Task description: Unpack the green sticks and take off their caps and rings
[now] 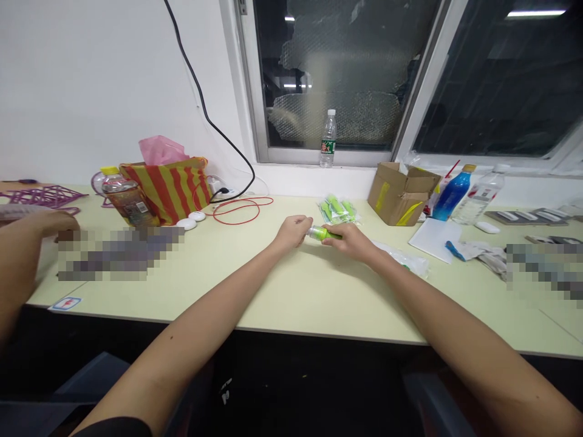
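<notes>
Both my hands are over the table and meet at a slim lime-green object with a clear end [317,232]; its exact kind does not show. My right hand [351,241] is closed around its green part. The fingers of my left hand [291,233] are closed at the clear end, which they partly cover. Behind my hands lie several similar green pieces in clear plastic wrapping [337,209]. A clear plastic bag [407,260] rests on the table beside my right wrist.
A cardboard box [395,194], a blue bottle [452,193] and a clear bottle [478,194] stand at the right. A striped bag [175,189], a drink bottle [127,197] and a red cable [237,209] are at the left. Another person's hand [59,224] is at far left.
</notes>
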The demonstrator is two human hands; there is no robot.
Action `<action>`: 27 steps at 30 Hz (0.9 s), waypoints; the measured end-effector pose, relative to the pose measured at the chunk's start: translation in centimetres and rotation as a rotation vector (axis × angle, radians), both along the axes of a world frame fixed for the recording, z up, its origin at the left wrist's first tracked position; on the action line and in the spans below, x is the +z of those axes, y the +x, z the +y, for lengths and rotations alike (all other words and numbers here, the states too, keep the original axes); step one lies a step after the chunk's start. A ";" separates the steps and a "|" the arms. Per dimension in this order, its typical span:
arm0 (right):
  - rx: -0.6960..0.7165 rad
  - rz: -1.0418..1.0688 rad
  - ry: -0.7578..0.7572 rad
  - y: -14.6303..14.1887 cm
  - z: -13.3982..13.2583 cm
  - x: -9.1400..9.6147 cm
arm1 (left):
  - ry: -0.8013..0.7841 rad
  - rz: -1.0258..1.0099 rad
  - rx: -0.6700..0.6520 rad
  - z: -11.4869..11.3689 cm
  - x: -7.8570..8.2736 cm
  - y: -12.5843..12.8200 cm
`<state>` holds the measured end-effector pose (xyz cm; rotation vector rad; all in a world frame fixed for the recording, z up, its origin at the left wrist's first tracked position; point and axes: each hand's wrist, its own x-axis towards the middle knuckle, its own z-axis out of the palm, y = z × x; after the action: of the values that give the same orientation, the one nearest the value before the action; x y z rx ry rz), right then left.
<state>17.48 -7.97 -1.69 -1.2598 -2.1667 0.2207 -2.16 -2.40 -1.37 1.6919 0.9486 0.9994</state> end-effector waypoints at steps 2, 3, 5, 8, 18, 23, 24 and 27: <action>0.087 0.124 -0.125 0.5 -0.3 0.6 | 0.110 0.036 0.005 -0.4 0.4 0.1; 0.140 0.193 -0.213 0.7 -0.4 0.8 | 0.164 0.055 0.003 -0.6 0.6 0.1; 0.261 0.348 -0.437 1.1 -0.6 1.0 | 0.258 0.090 -0.005 -1.3 1.2 0.1; 0.408 0.571 -0.810 1.7 -0.6 0.8 | 0.378 0.123 -0.028 -2.3 2.0 0.0; 0.059 0.203 -0.127 -0.1 -0.1 -0.3 | 0.322 0.175 0.214 -0.9 1.2 0.0; -0.045 0.008 0.087 -0.6 -0.1 -0.4 | 0.256 0.160 0.198 -0.4 0.8 -0.2; -0.019 0.040 0.063 -0.5 -0.2 -0.3 | 0.285 0.157 0.179 -0.5 0.9 -0.2; 0.080 0.192 -0.076 -0.1 -0.6 0.5 | 0.370 0.153 0.125 -1.1 1.5 -0.2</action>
<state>17.38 -8.58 -1.23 -1.1447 -2.0612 0.4423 -2.38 -3.46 0.10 2.0593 1.0254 1.1973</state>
